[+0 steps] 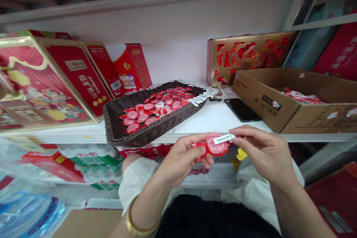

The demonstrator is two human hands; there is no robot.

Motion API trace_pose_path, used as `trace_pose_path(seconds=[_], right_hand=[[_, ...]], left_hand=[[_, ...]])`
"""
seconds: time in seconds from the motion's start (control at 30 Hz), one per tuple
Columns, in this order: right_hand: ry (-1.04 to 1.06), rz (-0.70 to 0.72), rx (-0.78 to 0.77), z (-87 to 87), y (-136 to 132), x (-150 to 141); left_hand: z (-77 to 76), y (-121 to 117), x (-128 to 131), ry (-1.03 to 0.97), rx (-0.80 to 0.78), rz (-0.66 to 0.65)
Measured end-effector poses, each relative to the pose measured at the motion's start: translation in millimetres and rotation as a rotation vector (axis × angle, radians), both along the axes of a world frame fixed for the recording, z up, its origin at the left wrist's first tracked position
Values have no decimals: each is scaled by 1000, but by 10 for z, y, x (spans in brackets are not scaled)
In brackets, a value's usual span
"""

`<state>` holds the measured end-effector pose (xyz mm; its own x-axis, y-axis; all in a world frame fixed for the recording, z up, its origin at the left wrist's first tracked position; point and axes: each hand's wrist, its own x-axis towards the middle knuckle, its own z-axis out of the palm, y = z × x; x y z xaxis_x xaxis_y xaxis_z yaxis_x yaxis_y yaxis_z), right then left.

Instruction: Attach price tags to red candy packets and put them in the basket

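Note:
My left hand [186, 158] pinches a round red packet of candy [214, 148] by its flat end, just in front of the shelf edge. Thumb and fingertips of my right hand [258, 148] close on the end of a white barcode sticker [223, 139], which lies across the packet's clear round face. Whether the sticker is fully stuck down I cannot tell. Behind my hands, a dark woven basket [145, 134] holds several similar red packets [142, 118]. A row of white barcode stickers [202, 97] hangs along its right and back rim.
A cardboard box [267, 109] with red packets inside stands at the right, beside a black phone [243, 110]. Red gift boxes [78, 74] fill the left of the white shelf [220, 119]. A gold and red box [248, 54] leans at the back. Wrapped bottles [92, 163] sit below.

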<state>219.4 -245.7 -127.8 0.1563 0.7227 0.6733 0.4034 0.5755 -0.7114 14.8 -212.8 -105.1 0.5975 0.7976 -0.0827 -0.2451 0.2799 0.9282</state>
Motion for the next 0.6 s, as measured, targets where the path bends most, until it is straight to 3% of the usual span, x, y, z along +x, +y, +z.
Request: trace_pose_path(seconds=[0.17, 0.33, 0.6], right_hand=[[-64, 118, -58, 2, -18, -23], [-142, 148, -97, -30, -13, -40], [-311, 79, 69, -34, -29, -58]], left_hand=[[-122, -33, 9, 59, -3, 33], [-170, -47, 27, 87, 24, 52], [-209, -46, 72, 176, 98, 140]])
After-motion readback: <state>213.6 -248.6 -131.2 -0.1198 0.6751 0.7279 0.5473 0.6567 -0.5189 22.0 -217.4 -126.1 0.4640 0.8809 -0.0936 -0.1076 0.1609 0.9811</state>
